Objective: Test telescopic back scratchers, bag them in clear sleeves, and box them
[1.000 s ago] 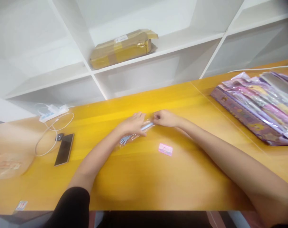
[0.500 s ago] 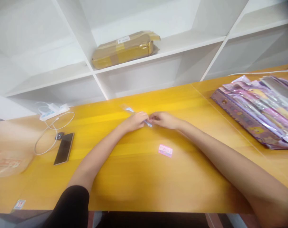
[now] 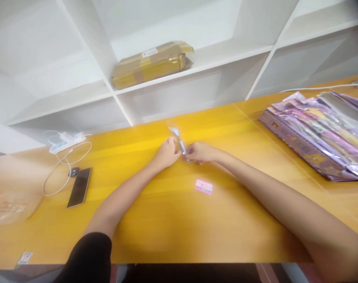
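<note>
A slim pen [image 3: 181, 146] with a light blue top, seemingly in a clear plastic sleeve, slants above the middle of the table. My right hand [image 3: 201, 152] pinches its lower end between thumb and fingers. Just left of the pen is my left hand [image 3: 167, 152], its fingers loosely curled and a gap showing between thumb and fingers. Whether its thumb touches the pen is hard to make out. Nearer to me, a small pink printed card [image 3: 204, 187] lies flat on the table.
Purple packets [image 3: 317, 137] of wrapped items lie at right. At left are a phone [image 3: 79, 188], a dark mouse-like object [image 3: 74, 171], a power strip [image 3: 67, 142] with white cable, and a clear bag [image 3: 13, 208]. A taped carton [image 3: 151, 65] rests on the white shelf [image 3: 226, 55].
The pen has swung more upright and shows more of its length. My left hand has come off it and opened, while my right hand has closed on its lower end.
</note>
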Available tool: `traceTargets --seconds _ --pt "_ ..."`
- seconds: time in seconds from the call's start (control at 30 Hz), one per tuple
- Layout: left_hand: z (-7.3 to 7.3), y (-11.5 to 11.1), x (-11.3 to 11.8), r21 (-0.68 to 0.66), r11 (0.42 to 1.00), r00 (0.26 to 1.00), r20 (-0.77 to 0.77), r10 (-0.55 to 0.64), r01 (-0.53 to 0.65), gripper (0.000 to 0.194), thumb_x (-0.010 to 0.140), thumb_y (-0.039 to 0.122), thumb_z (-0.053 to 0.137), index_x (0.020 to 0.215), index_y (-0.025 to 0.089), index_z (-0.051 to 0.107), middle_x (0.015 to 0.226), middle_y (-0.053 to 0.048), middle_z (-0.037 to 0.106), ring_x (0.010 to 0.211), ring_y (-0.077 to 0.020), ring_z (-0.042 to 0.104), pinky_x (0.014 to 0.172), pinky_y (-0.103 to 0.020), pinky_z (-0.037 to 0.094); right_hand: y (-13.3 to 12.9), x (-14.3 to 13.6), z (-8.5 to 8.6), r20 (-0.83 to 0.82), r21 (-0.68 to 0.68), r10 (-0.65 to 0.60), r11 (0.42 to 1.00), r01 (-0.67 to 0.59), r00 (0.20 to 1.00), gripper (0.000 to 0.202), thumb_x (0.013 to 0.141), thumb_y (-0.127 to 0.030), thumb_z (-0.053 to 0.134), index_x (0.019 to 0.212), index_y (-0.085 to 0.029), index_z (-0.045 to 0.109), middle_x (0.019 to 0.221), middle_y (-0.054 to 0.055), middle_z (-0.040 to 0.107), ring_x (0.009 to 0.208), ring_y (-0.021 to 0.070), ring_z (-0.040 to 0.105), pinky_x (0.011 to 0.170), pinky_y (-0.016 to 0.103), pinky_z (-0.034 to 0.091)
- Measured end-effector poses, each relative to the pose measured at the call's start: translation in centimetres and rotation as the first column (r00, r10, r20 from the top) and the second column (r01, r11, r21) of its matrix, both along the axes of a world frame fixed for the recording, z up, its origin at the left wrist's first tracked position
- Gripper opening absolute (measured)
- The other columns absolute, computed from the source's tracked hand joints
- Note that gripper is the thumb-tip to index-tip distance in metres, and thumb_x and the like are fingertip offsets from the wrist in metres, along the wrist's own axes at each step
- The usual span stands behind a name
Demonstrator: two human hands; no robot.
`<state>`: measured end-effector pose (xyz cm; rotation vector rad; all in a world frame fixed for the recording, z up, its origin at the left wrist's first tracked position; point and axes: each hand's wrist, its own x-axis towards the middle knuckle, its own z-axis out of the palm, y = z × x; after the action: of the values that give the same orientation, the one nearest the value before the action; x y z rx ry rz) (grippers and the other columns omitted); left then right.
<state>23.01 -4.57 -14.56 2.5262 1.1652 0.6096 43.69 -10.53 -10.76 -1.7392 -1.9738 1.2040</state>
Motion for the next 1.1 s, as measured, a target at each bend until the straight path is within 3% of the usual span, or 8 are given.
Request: traceTargets --seconds 0.23,0.4,0.47,0.57,0.8,0.93,1.03,1.1 --pt "-0.2 -1.8 1.5 -0.333 0.942 0.956 0.263 0.128 -0.034 0.037 0.102 0.043 0.068 0.124 0.023 0.045 0.1 -0.008 0.075 0.086 -0.0253 0.073 0.086 -0.041 0.055 0.2 0.3 -1.6 -0.223 0.037 0.0 0.999 0.008 0.975 0.009 0.082 -0.024 0.062 0.077 -0.017 0.065 0.059 -0.001 0.066 0.042 0.0122 0.059 0.044 0.021 0.042" --pt "-1.9 -1.9 2.0 -0.631 0.748 0.74 0.6 0.305 0.203 0.049 0.1 0.045 0.073 0.127 0.024 0.039 0.099 -0.004 0.075 0.074 -0.0191 0.074 0.075 -0.036 0.06 -0.3 0.1 -3.2 -0.4 0.153 -0.028 0.983 0.097 0.916 0.022 0.084 -0.038 0.059 0.074 -0.021 0.051 0.052 -0.004 0.057 0.041 0.0101 0.053 0.044 0.019 0.038" --pt "-2.4 -1.6 2.0 -0.66 0.692 0.678 0.654 0.336 0.294 0.055 0.095 0.049 0.079 0.126 0.022 0.044 0.093 -0.002 0.074 0.071 -0.0176 0.072 0.069 -0.032 0.059 -0.5 -0.1 -3.7 -0.442 0.203 -0.025 0.971 0.127 0.897 0.028 0.084 -0.043 0.061 0.073 -0.022 0.047 0.05 -0.004 0.055 0.041 0.0092 0.051 0.046 0.019 0.037" --pt "-2.5 -1.2 1.9 -0.645 0.664 0.674 0.684 0.28 0.378 0.057 0.085 0.055 0.088 0.114 0.016 0.06 0.083 -0.002 0.071 0.068 -0.0146 0.068 0.064 -0.026 0.054 -0.5 -0.3 -4.1 -0.481 0.261 0.009 0.956 0.134 0.877 0.035 0.084 -0.05 0.066 0.074 -0.021 0.05 0.053 -0.003 0.057 0.043 0.0093 0.051 0.049 0.02 0.039" --pt "-2.2 -1.0 1.9 -0.565 0.748 0.551 0.769 0.324 0.348 0.048 0.083 0.054 0.09 0.105 0.017 0.069 0.101 -0.004 0.076 0.095 -0.0152 0.072 0.085 -0.024 0.055 -0.3 -0.3 -4.0 -0.506 0.35 0.033 0.921 0.171 0.862 0.057 0.095 -0.075 0.059 0.077 -0.022 0.05 0.059 -0.002 0.056 0.051 0.0119 0.054 0.055 0.024 0.045" --pt "-1.4 -0.8 1.8 -0.621 0.689 0.504 0.76 0.411 0.374 0.05 0.081 0.05 0.093 0.107 0.017 0.068 0.101 -0.005 0.078 0.087 -0.0166 0.074 0.08 -0.028 0.059 0.1 0.0 -4.6 -0.496 0.397 -0.014 0.886 0.241 0.868 0.05 0.108 -0.066 0.041 0.089 -0.021 0.053 0.069 0.0 0.06 0.053 0.012 0.052 0.057 0.025 0.047" --pt "-0.9 -0.5 1.7 -0.657 0.646 0.473 0.744 0.472 0.389 0.046 0.085 0.047 0.091 0.107 0.016 0.064 0.099 -0.007 0.079 0.08 -0.0167 0.076 0.082 -0.033 0.061 0.4 0.0 -5.2 -0.475 0.465 -0.042 0.836 0.292 0.879 0.031 0.105 -0.049 0.05 0.115 -0.021 0.058 0.092 0.004 0.066 0.063 0.0141 0.056 0.063 0.027 0.05" --pt "-0.7 -0.2 1.7 -0.672 0.632 0.439 0.737 0.514 0.387 0.042 0.088 0.043 0.089 0.106 0.017 0.062 0.096 -0.006 0.079 0.081 -0.0167 0.077 0.086 -0.034 0.062 0.4 0.0 -5.5 -0.394 0.572 -0.008 0.78 0.253 0.919 0.034 0.099 -0.037 0.059 0.129 -0.021 0.06 0.113 0.009 0.066 0.075 0.0162 0.061 0.073 0.031 0.054"
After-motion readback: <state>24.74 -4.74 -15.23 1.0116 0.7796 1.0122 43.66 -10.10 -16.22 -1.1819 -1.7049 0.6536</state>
